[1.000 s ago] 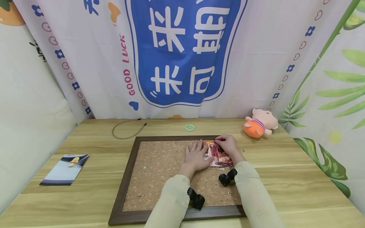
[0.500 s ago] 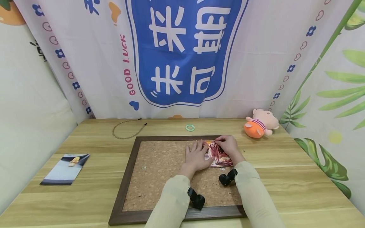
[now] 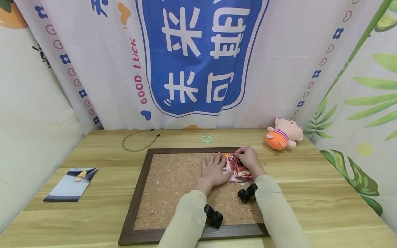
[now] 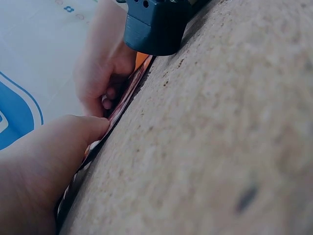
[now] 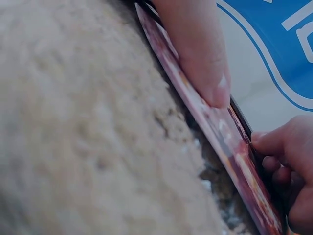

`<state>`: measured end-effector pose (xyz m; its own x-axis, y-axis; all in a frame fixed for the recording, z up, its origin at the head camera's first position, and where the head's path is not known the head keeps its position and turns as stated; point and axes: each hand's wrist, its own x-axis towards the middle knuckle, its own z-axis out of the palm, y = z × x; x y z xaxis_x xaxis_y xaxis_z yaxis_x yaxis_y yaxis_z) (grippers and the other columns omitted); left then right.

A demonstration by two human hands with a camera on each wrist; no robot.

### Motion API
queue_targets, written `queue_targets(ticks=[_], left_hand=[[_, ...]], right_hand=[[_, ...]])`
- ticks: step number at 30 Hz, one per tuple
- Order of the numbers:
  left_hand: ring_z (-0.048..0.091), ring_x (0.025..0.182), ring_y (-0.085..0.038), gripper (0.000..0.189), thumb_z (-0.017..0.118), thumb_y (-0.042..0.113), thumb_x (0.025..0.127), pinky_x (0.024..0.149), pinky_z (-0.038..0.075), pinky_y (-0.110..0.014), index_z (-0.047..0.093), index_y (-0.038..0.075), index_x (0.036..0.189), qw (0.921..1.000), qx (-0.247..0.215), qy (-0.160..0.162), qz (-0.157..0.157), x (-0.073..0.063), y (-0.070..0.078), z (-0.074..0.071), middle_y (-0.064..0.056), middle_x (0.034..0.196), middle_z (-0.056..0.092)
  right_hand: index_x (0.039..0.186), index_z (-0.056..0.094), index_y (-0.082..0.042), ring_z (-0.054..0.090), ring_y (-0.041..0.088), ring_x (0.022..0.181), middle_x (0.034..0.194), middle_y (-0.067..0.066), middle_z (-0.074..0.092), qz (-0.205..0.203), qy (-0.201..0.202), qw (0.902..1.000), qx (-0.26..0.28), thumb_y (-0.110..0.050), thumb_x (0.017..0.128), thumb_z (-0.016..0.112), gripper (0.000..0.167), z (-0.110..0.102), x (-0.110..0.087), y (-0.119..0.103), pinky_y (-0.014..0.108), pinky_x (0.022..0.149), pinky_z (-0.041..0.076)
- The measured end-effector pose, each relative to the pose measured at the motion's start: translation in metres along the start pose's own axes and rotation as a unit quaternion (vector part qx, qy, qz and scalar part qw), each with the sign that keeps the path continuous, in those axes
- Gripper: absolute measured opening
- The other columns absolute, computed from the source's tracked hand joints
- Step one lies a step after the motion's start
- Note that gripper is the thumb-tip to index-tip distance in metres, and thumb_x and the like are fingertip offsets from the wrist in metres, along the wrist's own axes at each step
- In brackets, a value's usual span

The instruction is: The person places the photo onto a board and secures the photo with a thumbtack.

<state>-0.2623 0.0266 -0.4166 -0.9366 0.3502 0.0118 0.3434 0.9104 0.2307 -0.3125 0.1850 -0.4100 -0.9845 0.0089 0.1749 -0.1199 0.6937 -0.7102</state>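
A photo print of a dog in red and orange tones [image 3: 235, 168] lies on the cork board [image 3: 176, 193], in its upper right part. My left hand [image 3: 214, 170] rests on the photo's left side and the cork beside it, fingers spread; in the right wrist view its thumb [image 5: 200, 54] presses the print. My right hand [image 3: 248, 159] is curled at the photo's top edge. Its thumb and fingertips [image 5: 264, 139] pinch a small, mostly hidden pin-like thing against the print; I cannot tell its exact kind. The hand covers the photo's upper right corner.
A dark wooden frame [image 3: 141, 193] borders the cork. Left on the table lies another photo [image 3: 69, 186]. Behind the board are a braided cord with black ends [image 3: 136, 150] and a green ring [image 3: 206, 139]. A plush toy [image 3: 283, 134] lies at the back right.
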Motion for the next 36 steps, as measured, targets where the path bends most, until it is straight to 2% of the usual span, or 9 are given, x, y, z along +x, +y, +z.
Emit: queue_targets(ticks=[13,20,28,36], left_hand=[[0.002,0.129,-0.024,0.067,0.036,0.056,0.083,0.096,0.001,-0.052,0.024,0.021,0.138,0.9999,-0.009,-0.007,0.000,-0.0012,0.0005,-0.0022,-0.005,0.143,0.010],[0.003,0.129,-0.025,0.067,0.036,0.056,0.083,0.096,0.001,-0.052,0.024,0.020,0.138,0.9999,-0.014,-0.006,-0.001,-0.0025,0.0008,-0.0034,-0.005,0.143,0.011],[0.004,0.128,-0.025,0.066,0.036,0.056,0.083,0.096,0.003,-0.052,0.025,0.020,0.138,0.9999,-0.012,-0.002,0.001,-0.0023,0.0009,-0.0032,-0.006,0.143,0.012],[0.003,0.129,-0.024,0.067,0.035,0.057,0.083,0.096,0.002,-0.052,0.024,0.021,0.138,1.0000,-0.008,-0.001,0.000,-0.0018,-0.0001,-0.0016,-0.005,0.143,0.011]], right_hand=[[0.077,0.067,-0.001,0.053,0.021,0.067,0.074,0.009,0.061,-0.013,0.001,0.9997,-0.019,-0.008,0.078,0.062,0.009,0.0014,0.0005,0.0011,0.034,0.061,0.042],[0.077,0.067,-0.001,0.053,0.023,0.072,0.077,0.009,0.061,-0.015,-0.006,0.9995,-0.029,-0.007,0.078,0.062,0.008,0.0021,0.0017,0.0014,0.036,0.065,0.042],[0.076,0.067,-0.001,0.052,0.021,0.066,0.072,0.008,0.060,-0.018,-0.014,0.9994,-0.025,-0.007,0.078,0.061,0.009,0.0009,0.0001,-0.0010,0.033,0.059,0.042],[0.078,0.067,-0.002,0.053,0.020,0.068,0.075,0.007,0.062,-0.019,0.007,0.9998,-0.006,-0.015,0.080,0.060,0.015,0.0028,-0.0014,0.0031,0.034,0.062,0.042]])
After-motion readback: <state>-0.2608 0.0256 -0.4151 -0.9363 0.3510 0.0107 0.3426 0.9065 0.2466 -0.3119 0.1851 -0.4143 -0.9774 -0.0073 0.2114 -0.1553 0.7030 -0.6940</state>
